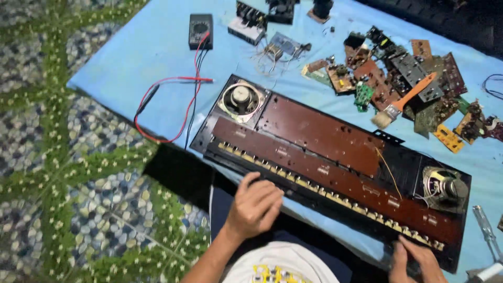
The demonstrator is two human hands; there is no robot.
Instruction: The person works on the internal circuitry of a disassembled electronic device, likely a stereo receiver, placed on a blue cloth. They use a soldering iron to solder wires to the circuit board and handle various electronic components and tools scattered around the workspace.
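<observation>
An opened electronic keyboard chassis (pixel 319 131) lies upside down on a light blue cloth, showing brown circuit boards and a round speaker at each end (pixel 240 99). My left hand (pixel 255 205) rests with curled fingers on its near edge, left of the middle. My right hand (pixel 414 259) grips the near edge at the right end, partly cut off by the frame's bottom. A thin yellow wire (pixel 387 166) crosses the boards near the right speaker (pixel 444 187).
A black multimeter (pixel 200 30) with red and black leads lies at the far left. Several loose circuit boards (pixel 387 73) and an orange-handled brush (pixel 403 100) sit at the far right. A screwdriver (pixel 487 230) lies at the right edge. Patterned green floor covering (pixel 68 157) is on the left.
</observation>
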